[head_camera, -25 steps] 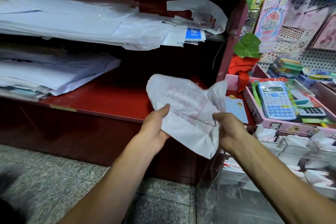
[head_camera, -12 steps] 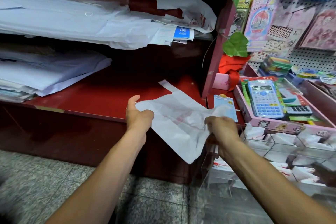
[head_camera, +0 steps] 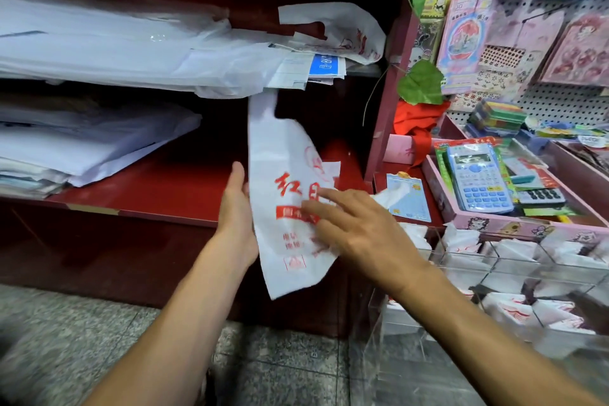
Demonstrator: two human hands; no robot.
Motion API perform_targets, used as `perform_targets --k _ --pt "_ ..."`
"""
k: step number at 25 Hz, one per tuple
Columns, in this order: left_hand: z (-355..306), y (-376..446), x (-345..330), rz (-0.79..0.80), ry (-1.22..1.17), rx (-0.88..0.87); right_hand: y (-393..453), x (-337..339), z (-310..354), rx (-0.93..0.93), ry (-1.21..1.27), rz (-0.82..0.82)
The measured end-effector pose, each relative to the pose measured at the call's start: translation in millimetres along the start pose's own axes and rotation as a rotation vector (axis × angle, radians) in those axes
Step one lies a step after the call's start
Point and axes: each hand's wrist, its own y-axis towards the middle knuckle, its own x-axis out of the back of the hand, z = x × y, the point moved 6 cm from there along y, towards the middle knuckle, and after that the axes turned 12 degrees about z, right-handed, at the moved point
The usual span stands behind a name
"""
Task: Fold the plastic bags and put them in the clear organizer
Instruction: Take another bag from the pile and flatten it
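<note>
Since the earlier frames, white plastic bag (head_camera: 290, 208) turned from a crumpled spread between both hands to a long upright strip, red print facing the camera. Left hand (head_camera: 235, 214) now backs its left edge, thumb up, fingers hidden behind the film; whether that grip is closed on the bag I cannot tell. Right hand (head_camera: 359, 227) has let go of the corner and lies flat on the printed face, fingers straight, smoothing.

Bag hangs in front of the red shelf (head_camera: 148, 188), its top reaching the paper stacks (head_camera: 115, 53) above.

Clear organizer (head_camera: 494, 273) sits near right, compartments already holding folded white bags.

Handling, judged: very light, limp, slick film; springs open unless pressed. Best taken by pinching the long edges or the bottom corner, creasing against the palm.
</note>
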Motion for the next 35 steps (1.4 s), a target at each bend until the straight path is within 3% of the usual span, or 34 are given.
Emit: perform_targets --k 2,5,10,12,15,19,22,26,32,35 --pt "-9 -3 6 0.026 0.168 -0.020 -4 -16 3 -0.019 -0.026 0.099" --pt "-10 -9 21 -0.190 0.572 -0.053 -11 -38 11 -0.049 -0.023 0.239" --pt "-11 -5 38 -0.331 0.703 -0.122 -6 -55 13 -0.254 -0.019 0.341" --pt "-17 -2 42 -0.357 0.966 -0.153 -5 -61 6 -0.367 -0.012 0.426" --pt "-14 7 36 -0.268 1.496 -0.156 -11 -73 -7 -0.559 0.135 0.550" --pt "-3 6 30 -0.041 1.620 -0.139 -11 -89 -13 -0.590 0.297 0.619" --pt "-17 14 45 -0.100 1.604 -0.178 -4 -96 -12 -0.557 0.349 0.648" --pt "-45 43 68 -0.218 1.277 -0.157 -2 -92 -15 -0.572 0.396 0.595" --pt "-65 114 59 -0.162 1.013 -0.110 -2 -94 -18 -0.529 0.384 0.568" --pt "-75 137 54 -0.093 0.874 -0.268 -1 -97 -21 -0.512 0.385 0.574"
